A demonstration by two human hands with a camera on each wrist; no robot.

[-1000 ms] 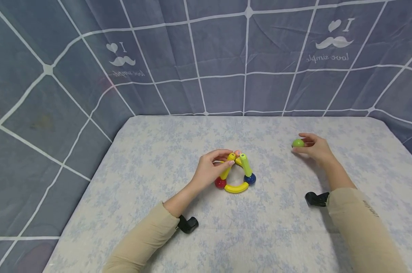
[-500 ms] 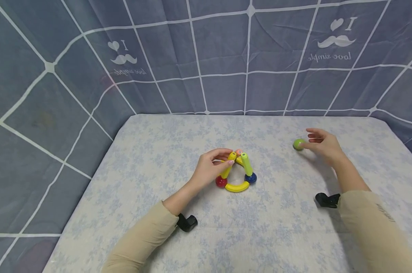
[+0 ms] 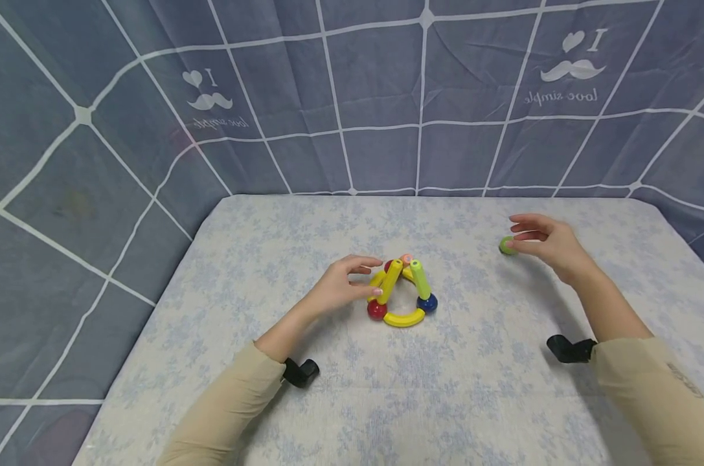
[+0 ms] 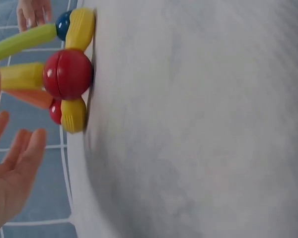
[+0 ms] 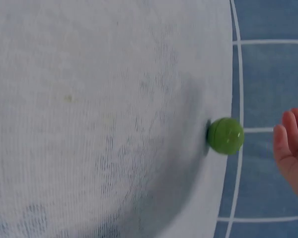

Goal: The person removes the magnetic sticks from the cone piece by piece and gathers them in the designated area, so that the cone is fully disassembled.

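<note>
A magnetic stick-and-ball frame stands mid-table: curved yellow rods (image 3: 404, 319) join a red ball (image 3: 377, 309), a dark blue ball (image 3: 427, 303) and a second red ball at the back. A yellow stick (image 3: 390, 281), a light green stick (image 3: 420, 279) and an orange stick (image 4: 32, 97) rise from the balls and lean inward. My left hand (image 3: 341, 285) is beside the frame's left side, fingers loosely spread, thumb overlapping it in the head view. To the right, a green ball (image 5: 226, 136) rests on the table. My right hand (image 3: 552, 249) hovers near it with relaxed fingers, apart from it in the right wrist view.
A pale floral cloth (image 3: 474, 388) covers the table. Blue curtains with white grid lines (image 3: 381, 97) hang behind and along the left side. Black wrist cameras (image 3: 301, 373) stick out below both sleeves.
My right hand has let go of the green ball and lifted off it; the ball stays on the table. My left hand has released the yellow stick and drawn back left.
</note>
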